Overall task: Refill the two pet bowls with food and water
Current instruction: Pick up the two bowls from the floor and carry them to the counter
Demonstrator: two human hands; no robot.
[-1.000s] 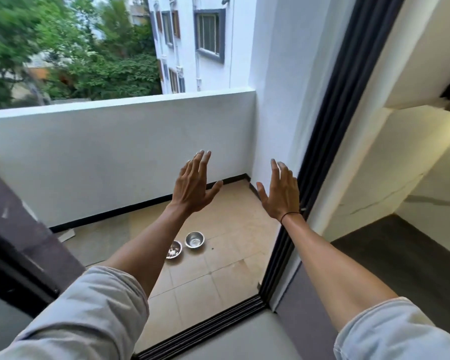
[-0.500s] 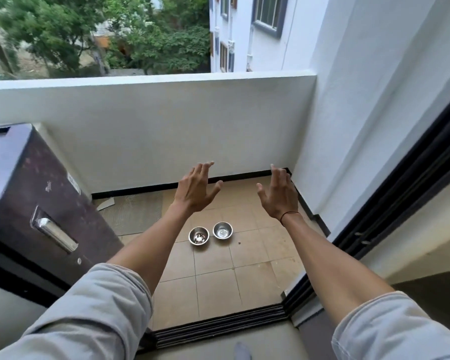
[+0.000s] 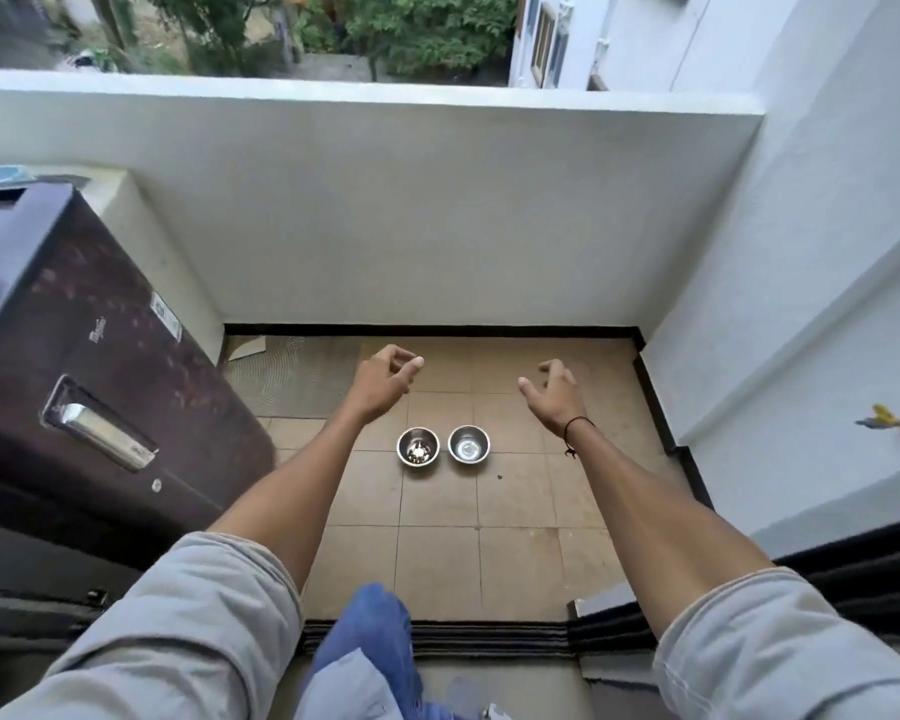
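Dark cabinet (image 3: 100, 387): stands at the far left of the balcony, metal handle (image 3: 100, 431) facing up toward the camera; more of it in view than half a second ago, now that the head tips further down.
Left hand (image 3: 383, 379): held out over the tiled floor (image 3: 437, 543), beyond and left of the bowls; fingers, straight and raised a second ago, now curled loosely with thumb near forefinger; grip empty, nothing pinched.
Left bowl (image 3: 418, 446): steel, on the floor, holding a few bits of leftover food; nearly empty by the look of it.
Right bowl (image 3: 468, 444): steel, just beside the left bowl, rims close but whether touching cannot be told; inside bright and reflective, perhaps a little water, hard to judge.
Right hand (image 3: 554, 389): out beyond and right of the bowls, black cord at the wrist; fingers bent and relaxed where earlier they pointed up; grip loose, holding nothing.
Knee (image 3: 370, 631): blue trouser leg newly in view at the threshold track, pointing to a step onto the balcony.
Change: view swung down from wall and trees to the floor; bowls now nearly centred and larger between the forearms; hands lowered from a raised, flat pose to a reaching one.
Meaning for task: approach under way, bowls untouched, no food or water container in sight; likely next, bending to lift both bowls for refilling.
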